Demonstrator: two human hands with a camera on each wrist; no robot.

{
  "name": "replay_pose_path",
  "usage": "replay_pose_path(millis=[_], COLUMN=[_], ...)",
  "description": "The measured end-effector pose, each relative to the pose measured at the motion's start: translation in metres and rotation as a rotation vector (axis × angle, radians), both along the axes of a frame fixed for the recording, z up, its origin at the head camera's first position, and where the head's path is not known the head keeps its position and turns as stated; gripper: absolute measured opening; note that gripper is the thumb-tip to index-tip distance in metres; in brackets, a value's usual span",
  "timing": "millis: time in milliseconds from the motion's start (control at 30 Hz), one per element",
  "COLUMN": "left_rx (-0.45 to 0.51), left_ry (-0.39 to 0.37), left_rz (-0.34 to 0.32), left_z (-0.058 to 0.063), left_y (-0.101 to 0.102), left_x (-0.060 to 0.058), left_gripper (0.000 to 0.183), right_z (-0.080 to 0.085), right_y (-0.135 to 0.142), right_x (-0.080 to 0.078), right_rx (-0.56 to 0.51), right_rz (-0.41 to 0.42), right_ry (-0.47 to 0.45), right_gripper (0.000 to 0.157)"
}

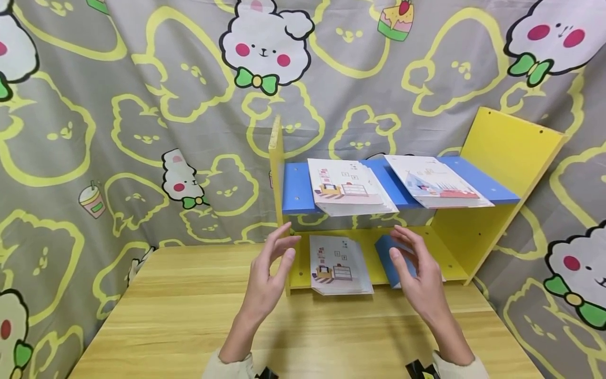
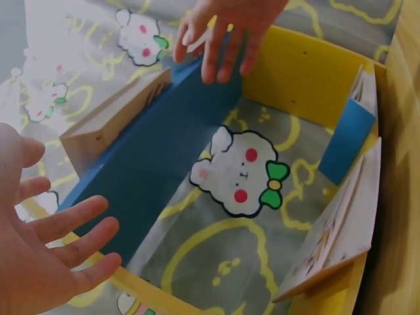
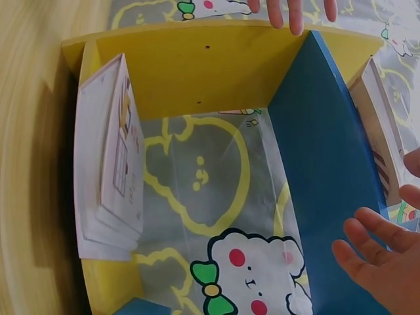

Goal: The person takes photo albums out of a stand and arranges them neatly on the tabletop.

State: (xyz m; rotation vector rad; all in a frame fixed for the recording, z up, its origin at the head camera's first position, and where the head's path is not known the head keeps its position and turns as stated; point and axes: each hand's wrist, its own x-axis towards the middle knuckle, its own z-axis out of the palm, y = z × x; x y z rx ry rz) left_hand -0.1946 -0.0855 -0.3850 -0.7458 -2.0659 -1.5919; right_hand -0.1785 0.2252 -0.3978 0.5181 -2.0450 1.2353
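My left hand is raised in front of the left end of a small yellow and blue shelf, fingers parted and holding nothing. Level with it, my right hand hovers before the right half, also holding nothing, its relaxed fingers overlapping a blue book on the lower board. Left of that book lies a stack of white illustrated booklets. On the blue upper board rest two more stacks, a left one and a right one, their front edges sticking out past the board.
The shelf stands on a wooden table, its left side panel rising above the upper board. Behind and around hangs a grey curtain with cartoon prints, close to the shelf's back and right side.
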Motion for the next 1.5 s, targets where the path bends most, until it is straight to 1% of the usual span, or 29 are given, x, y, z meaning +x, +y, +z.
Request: replay_pose_path(millis=[300,533,700,833,1067,1167,1367,1500], left_rx=[0.029,0.051,0.067,0.079,0.092,0.094,0.092,0.101], left_ry=[-0.004,-0.025,-0.043,-0.052,-0.053,-0.051,-0.047,-0.047], left_rz=[-0.014,-0.032,-0.037,-0.047,-0.070,-0.071,-0.069,-0.081], left_z=[0.008,0.013,0.017,0.019,0.023,0.026,0.031,0.033], left_y=[0.004,0.007,0.008,0.010,0.012,0.012,0.015,0.017], left_x=[-0.005,-0.009,-0.011,-0.014,-0.017,-0.019,-0.020,-0.022], left_gripper=[0.045,0.045,0.044,0.044,0.043,0.043,0.043,0.042], right_z=[0.004,0.007,0.012,0.015,0.019,0.021,0.025,0.027], right_y=[0.000,0.002,0.000,0.000,0.000,-0.002,-0.007,-0.008], right_x=[-0.003,-0.004,-0.006,-0.008,-0.012,-0.013,-0.016,-0.017], right_rx=[-0.059,-0.084,-0.117,-0.153,-0.176,-0.201,-0.288,-0.311], right_rz=[0.037,0.065,0.083,0.102,0.110,0.132,0.197,0.213], right_ry=[0.000,-0.030,-0.051,-0.048,-0.051,-0.053,-0.049,-0.042], right_gripper=[0.054,0.054,0.051,0.049,0.050,0.049,0.048,0.047])
